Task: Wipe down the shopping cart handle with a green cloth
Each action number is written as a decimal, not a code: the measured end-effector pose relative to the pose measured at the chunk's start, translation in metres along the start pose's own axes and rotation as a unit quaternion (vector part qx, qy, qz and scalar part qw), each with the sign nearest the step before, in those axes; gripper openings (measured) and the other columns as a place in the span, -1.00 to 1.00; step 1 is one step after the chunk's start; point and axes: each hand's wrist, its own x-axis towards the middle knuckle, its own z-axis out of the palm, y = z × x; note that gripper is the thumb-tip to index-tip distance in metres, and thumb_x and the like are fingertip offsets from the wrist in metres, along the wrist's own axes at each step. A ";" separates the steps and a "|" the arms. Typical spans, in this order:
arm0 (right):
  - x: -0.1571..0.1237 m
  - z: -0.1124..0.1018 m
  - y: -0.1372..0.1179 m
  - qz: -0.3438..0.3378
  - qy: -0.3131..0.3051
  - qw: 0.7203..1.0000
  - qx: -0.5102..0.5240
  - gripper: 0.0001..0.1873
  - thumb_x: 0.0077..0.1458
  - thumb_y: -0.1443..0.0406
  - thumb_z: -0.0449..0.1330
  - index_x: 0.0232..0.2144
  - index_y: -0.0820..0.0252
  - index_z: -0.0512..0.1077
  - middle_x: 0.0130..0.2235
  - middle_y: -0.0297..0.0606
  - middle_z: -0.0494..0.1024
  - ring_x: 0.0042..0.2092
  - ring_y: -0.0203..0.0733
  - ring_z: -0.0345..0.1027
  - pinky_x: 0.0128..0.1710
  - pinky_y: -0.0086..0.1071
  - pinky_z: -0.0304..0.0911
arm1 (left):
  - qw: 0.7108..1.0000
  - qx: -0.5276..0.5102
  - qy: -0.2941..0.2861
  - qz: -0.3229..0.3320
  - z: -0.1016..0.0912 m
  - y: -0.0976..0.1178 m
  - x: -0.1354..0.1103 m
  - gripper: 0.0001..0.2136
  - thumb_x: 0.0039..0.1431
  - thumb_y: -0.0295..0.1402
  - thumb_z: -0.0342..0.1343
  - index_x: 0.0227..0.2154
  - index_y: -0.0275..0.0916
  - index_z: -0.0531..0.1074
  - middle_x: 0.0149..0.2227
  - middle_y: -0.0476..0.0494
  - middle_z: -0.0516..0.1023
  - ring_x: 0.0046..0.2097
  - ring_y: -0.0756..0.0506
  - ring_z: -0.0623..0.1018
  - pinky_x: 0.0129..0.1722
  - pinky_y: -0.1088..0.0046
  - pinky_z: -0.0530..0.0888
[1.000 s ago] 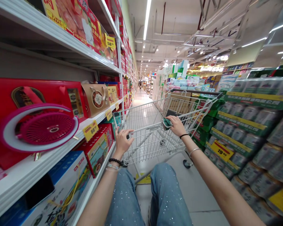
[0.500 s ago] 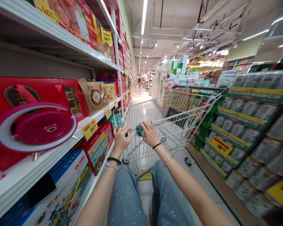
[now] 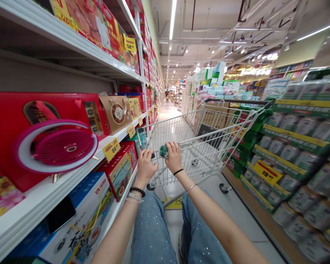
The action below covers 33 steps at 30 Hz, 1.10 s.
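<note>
My left hand is closed around the white handle of a wire shopping cart, close to the handle's left end. My right hand grips the same handle just beside it, over a bunched green cloth. Only a small part of the cloth shows between my hands. A black beaded bracelet and pale bands circle my left wrist. My right wrist has a thin black band and a silver bangle. A flat dark board and a cardboard box stand at the far end of the cart, beyond the wire.
Shelves on the left hold red gift boxes and a pink round fan, with yellow price tags along the edges. Trays of cans are stacked close on the right. The tiled aisle runs ahead to a distant person. My sparkly jeans show below.
My right hand has slid left along the handle with the green cloth, and now sits beside my left hand. The view has turned slightly, so the shelves have shifted right.
</note>
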 end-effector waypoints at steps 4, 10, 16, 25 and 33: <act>0.001 -0.011 0.005 -0.090 -0.069 0.993 -0.013 -0.28 -0.03 0.49 0.01 0.23 0.19 0.25 0.21 -0.10 0.35 0.30 -0.01 0.07 0.41 0.07 -0.25 | 1.000 -0.004 -0.006 0.005 -0.004 -0.001 -0.003 -0.50 -0.01 -0.42 0.04 0.07 -0.20 0.34 0.10 -0.23 0.46 0.19 -0.26 0.36 0.36 0.04 0.11; 0.005 -0.041 0.046 -0.089 -0.055 0.993 -0.046 -0.31 -0.03 0.51 -0.01 0.20 0.18 0.28 0.19 -0.12 0.39 0.29 -0.04 0.11 0.40 0.05 -0.20 | 1.000 -0.017 0.000 0.014 -0.004 0.009 -0.007 -0.47 -0.03 -0.44 0.04 0.09 -0.23 0.31 0.10 -0.25 0.45 0.19 -0.24 0.37 0.37 0.04 0.08; -0.008 -0.016 0.016 -0.026 0.021 0.998 -0.050 -0.28 -0.09 0.51 0.01 0.19 0.30 0.27 0.19 -0.02 0.35 0.32 0.05 0.03 0.36 0.11 -0.10 | 0.998 -0.042 0.045 0.014 0.011 0.028 -0.007 -0.45 -0.10 -0.46 0.09 0.06 -0.28 0.34 0.06 -0.28 0.47 0.16 -0.28 0.39 0.36 0.00 0.12; 0.000 -0.038 0.041 -0.144 -0.055 0.987 -0.040 -0.32 -0.04 0.51 0.00 0.19 0.21 0.29 0.16 -0.09 0.40 0.26 -0.04 0.15 0.37 0.03 -0.08 | 0.988 -0.143 -0.057 0.029 -0.013 -0.003 0.014 -0.69 0.21 -0.28 0.01 -0.02 -0.21 0.43 0.04 -0.22 0.54 0.13 -0.18 0.46 0.24 0.12 0.34; 0.021 -0.064 0.106 -0.043 -0.006 0.999 -0.019 -0.35 -0.14 0.50 0.03 0.08 0.22 0.33 0.10 -0.03 0.39 0.24 0.04 0.14 0.31 0.09 0.04 | 0.958 -0.187 -0.197 0.091 -0.019 -0.047 0.044 -0.71 0.21 -0.19 0.10 -0.06 -0.14 0.49 0.09 -0.17 0.53 0.27 -0.20 0.35 0.30 0.10 0.23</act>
